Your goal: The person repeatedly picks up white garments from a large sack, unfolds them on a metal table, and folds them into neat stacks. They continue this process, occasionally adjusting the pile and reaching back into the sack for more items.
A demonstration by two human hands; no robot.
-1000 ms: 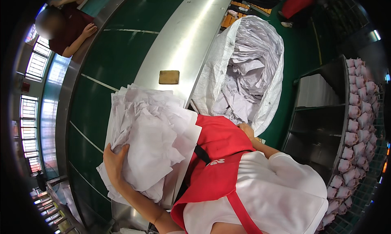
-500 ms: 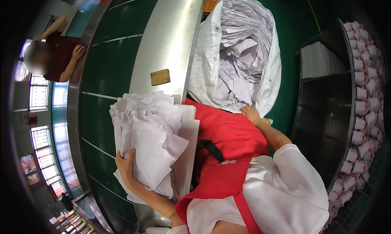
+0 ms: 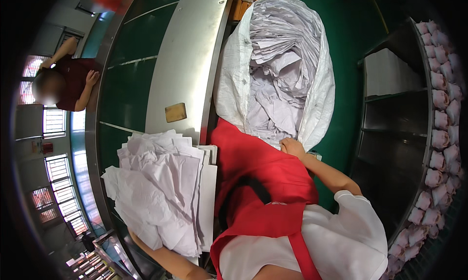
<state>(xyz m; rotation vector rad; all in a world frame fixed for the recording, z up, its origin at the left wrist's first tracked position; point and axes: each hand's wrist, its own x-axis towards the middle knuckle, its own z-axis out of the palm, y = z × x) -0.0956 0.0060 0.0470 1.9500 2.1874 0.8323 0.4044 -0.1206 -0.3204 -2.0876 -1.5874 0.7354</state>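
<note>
1. One paper pile (image 3: 158,187) is already stacked on the desk (image 3: 183,65), along its right edge.
2. Much loose paper (image 3: 285,87) is left in the sack (image 3: 234,68), beside that edge.
3. The left hand is hidden by the paper pile; its opening and hold cannot be told.
4. The right hand (image 3: 293,147) is half curled at the sack's rim; whether anything is gripped cannot be told.

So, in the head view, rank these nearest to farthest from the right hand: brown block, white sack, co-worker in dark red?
1. White sack, at the right hand.
2. Brown block, left, on the metal surface.
3. Co-worker in dark red, far left.
</note>
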